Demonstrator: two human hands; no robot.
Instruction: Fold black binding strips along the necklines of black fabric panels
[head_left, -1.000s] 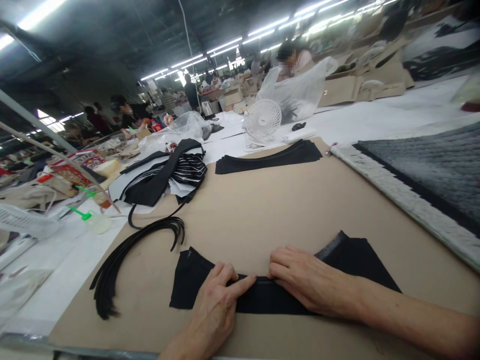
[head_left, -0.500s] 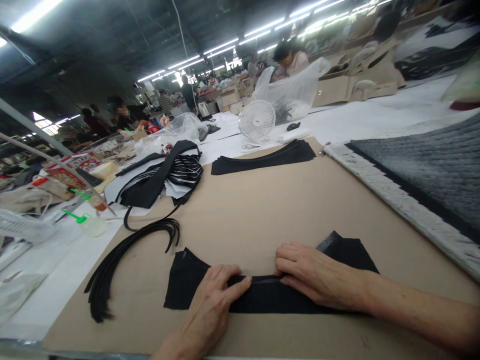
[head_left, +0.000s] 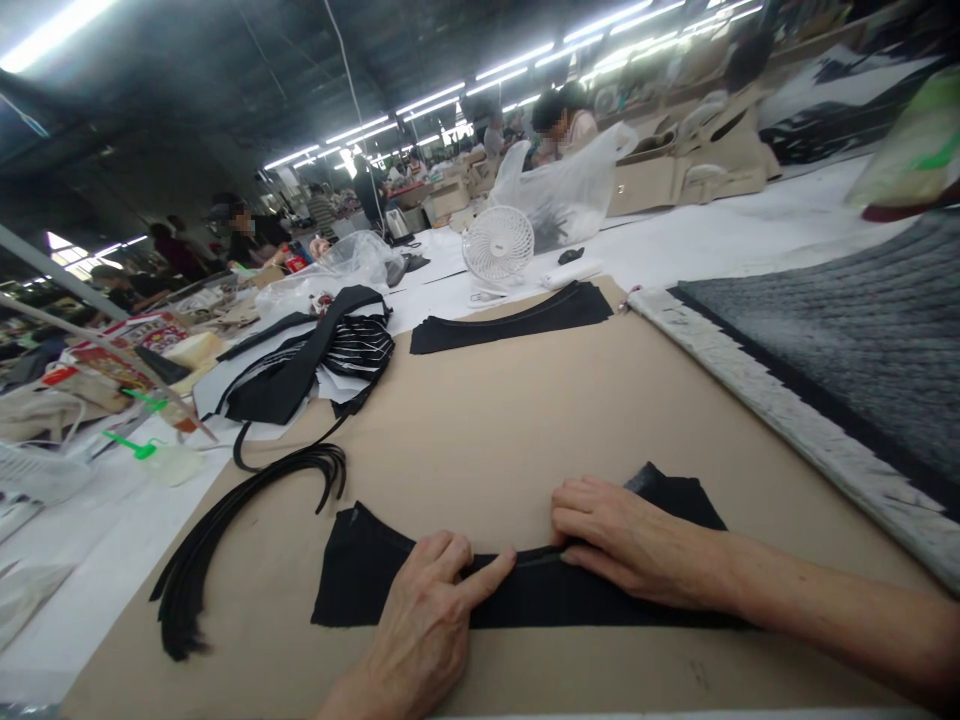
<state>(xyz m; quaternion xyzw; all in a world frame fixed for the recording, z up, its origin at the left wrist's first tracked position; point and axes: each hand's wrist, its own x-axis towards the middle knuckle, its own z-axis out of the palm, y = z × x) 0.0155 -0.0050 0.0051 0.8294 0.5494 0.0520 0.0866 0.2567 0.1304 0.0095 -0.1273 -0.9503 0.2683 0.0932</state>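
A curved black fabric piece [head_left: 525, 598] lies flat on the brown board, its concave edge turned away from me with a narrow folded strip along it. My left hand [head_left: 431, 610] rests on its left half, fingers bent over that edge and the thumb stretched right along the strip. My right hand [head_left: 622, 540] pinches the same edge right of the middle, its fingers pressed together. A short gap separates the two hands. Parts of the fabric under both hands are hidden. Left of the piece lies a bundle of thin black strips [head_left: 217, 540].
Further back on the brown board [head_left: 480, 420] lies a stack of curved black pieces [head_left: 517, 322]. Black and white cut parts [head_left: 300, 365] are heaped at left. A white fan [head_left: 499, 245], a plastic bag [head_left: 562, 195] and a grey ribbed pad [head_left: 840, 340] stand around. Co-workers sit beyond.
The left thumb has slid slightly right along the folded edge, toward the right hand. The right hand keeps its pinch. The whole view has shifted a little.
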